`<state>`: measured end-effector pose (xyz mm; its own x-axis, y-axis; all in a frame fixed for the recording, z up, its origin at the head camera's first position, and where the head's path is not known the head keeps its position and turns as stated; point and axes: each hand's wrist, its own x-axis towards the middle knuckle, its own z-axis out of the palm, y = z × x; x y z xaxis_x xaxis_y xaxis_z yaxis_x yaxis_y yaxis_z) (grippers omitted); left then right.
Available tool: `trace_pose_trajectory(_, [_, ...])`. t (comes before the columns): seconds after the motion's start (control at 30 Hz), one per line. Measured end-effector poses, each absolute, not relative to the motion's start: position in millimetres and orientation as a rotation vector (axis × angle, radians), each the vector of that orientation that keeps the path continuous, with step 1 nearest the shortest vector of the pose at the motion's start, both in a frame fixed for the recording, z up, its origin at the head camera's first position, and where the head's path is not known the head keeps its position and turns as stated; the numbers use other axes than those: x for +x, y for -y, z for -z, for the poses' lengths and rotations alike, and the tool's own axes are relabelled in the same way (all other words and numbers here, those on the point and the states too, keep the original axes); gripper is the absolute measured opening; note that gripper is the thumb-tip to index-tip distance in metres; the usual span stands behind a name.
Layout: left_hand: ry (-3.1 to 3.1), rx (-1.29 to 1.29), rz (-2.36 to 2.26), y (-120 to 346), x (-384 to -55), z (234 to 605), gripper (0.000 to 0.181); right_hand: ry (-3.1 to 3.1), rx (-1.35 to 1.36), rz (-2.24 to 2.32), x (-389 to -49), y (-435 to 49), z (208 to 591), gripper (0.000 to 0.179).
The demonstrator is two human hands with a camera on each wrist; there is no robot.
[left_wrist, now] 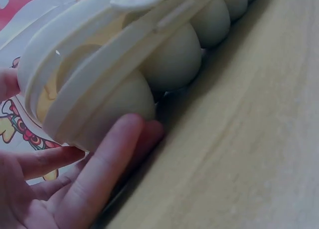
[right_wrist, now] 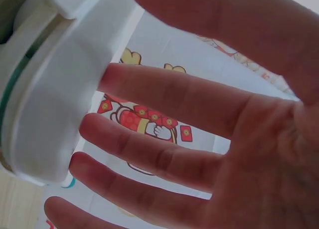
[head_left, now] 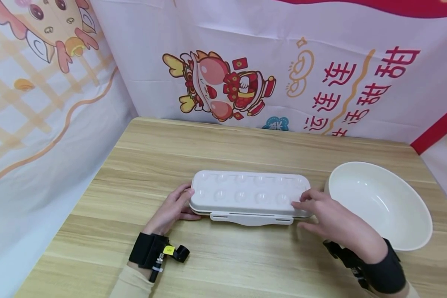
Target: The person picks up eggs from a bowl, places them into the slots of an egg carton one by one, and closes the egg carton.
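Observation:
A white plastic egg box [head_left: 251,192], with rows of round bumps on its lid and a long latch [head_left: 251,218] along its front, lies in the middle of the table. At its left end my left hand [head_left: 174,207] grips it, thumb against the lid's edge and fingers low on the side. The left wrist view shows those fingers [left_wrist: 107,164] against the rounded egg cups [left_wrist: 174,59], with a narrow gap between lid and base. My right hand [head_left: 329,215] touches the lid's right end with straight, spread fingertips [right_wrist: 94,126]; its thumb is held apart, near the front corner.
A large cream bowl [head_left: 383,203] stands right of the egg box, partly behind my right hand and wrist. Printed cloth [head_left: 223,25] hangs along the back edge of the wooden table [head_left: 164,145], and more cloth [head_left: 52,103] on the left.

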<state>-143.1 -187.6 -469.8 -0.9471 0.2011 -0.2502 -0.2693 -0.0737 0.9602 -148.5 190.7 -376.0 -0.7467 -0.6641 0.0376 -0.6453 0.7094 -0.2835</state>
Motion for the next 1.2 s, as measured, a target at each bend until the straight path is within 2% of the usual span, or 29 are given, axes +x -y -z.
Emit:
trace_pose_trajectory(0.33, [-1.937,-0.011,-2.072,188,-145,471,0.051,-2.823,-0.992,0.4,-147,-185,375,0.041])
trace_pose_trajectory(0.57, [-2.439,0.003,-1.776,186,-141,461,0.056,-2.863,-0.961,0.357,-145,-179,376,0.039])
trace_pose_trajectory(0.7, [-2.748,0.228,-1.585,184,-139,456,0.056,-2.859,-0.905,0.363,-144,-178,375,0.039])
trace_pose_trajectory(0.97, [-3.104,0.732,-1.323,173,-142,452,0.037,-2.896,-0.915,0.374,-141,-175,380,0.038])
trace_pose_trajectory(1.07, [-3.178,0.833,-1.193,165,-142,446,0.035,-2.9,-0.901,0.358,-141,-174,380,0.038])
trace_pose_trajectory(1.2, [-3.239,0.845,-0.99,153,-143,438,0.037,-2.901,-0.89,0.35,-143,-174,377,0.037])
